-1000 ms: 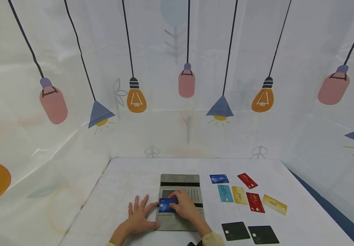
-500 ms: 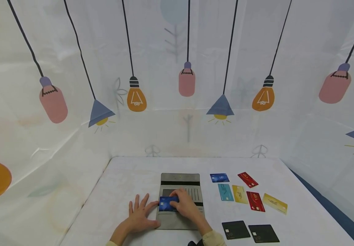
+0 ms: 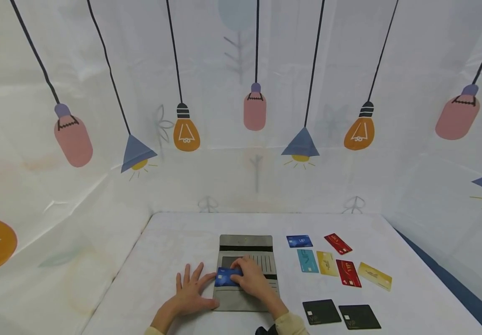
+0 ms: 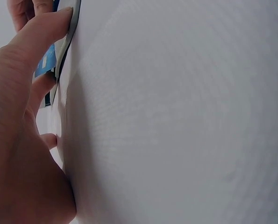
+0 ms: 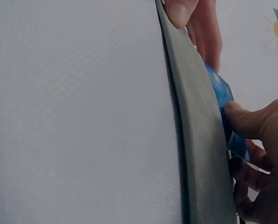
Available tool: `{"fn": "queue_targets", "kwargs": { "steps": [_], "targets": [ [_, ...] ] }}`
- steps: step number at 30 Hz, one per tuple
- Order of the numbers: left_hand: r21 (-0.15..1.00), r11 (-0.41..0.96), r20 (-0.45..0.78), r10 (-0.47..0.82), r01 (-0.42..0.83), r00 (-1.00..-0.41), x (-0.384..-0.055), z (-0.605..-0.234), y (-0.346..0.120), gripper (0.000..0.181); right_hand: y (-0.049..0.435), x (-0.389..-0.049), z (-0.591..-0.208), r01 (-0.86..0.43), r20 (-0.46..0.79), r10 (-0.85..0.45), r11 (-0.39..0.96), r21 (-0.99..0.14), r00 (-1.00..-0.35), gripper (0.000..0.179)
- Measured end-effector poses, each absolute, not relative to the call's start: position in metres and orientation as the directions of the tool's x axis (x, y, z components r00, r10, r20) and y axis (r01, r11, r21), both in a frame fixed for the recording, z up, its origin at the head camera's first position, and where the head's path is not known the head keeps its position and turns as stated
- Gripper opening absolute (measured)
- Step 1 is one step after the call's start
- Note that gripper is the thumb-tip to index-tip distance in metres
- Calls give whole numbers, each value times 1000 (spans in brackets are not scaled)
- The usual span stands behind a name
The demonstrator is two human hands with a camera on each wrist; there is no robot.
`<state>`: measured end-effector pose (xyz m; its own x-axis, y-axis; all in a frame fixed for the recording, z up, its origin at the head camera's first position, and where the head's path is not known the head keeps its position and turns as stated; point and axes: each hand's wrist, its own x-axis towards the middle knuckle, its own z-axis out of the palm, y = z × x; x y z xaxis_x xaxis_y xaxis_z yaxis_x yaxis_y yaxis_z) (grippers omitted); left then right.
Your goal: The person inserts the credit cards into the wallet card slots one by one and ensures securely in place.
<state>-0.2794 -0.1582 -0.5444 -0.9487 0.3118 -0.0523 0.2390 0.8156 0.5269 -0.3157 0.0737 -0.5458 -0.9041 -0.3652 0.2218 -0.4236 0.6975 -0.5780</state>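
Observation:
A grey wallet (image 3: 241, 302) lies opened flat on the white table, with slots and dark bands across its inside. My right hand (image 3: 253, 279) pinches a blue card (image 3: 224, 276) between thumb and fingers over the wallet's middle. The right wrist view shows the thumb on the face of that blue card (image 5: 220, 88), which looks slightly bent; its lower edge at the slot is hard to make out. My left hand (image 3: 190, 294) is spread at the wallet's left side, its thumb resting on the lower left corner and its index fingertip at the edge near the card.
Right of the wallet lie a blue card (image 3: 299, 241), a teal card (image 3: 308, 260), two yellow cards (image 3: 327, 264) and two red cards (image 3: 349, 273). Two black cards (image 3: 322, 311) lie nearer the front. A white printed cloth (image 3: 241, 177) hangs behind and around the table.
Very little differs. The blue card in my right hand sits slightly further left on the wallet; my left hand stays in place, and the whole head view has shifted a little.

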Motion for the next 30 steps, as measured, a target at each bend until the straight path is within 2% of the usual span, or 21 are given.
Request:
{"fn": "queue_targets", "kwargs": {
  "steps": [12,20,30],
  "targets": [
    [525,813,-37,316,251,-948,-279,-546,-156,79,79,-311,-536,-425,164,-408,708,-564,-898,20],
    [529,811,-27,313,252,-950,-279,-545,-157,80,77,-313,-539,-474,188,-440,744,-471,-878,20],
    [526,818,-55,304,231,-951,-280,-542,-157,80,78,-311,-540,-465,166,-449,716,-521,-878,19]
  ]
}}
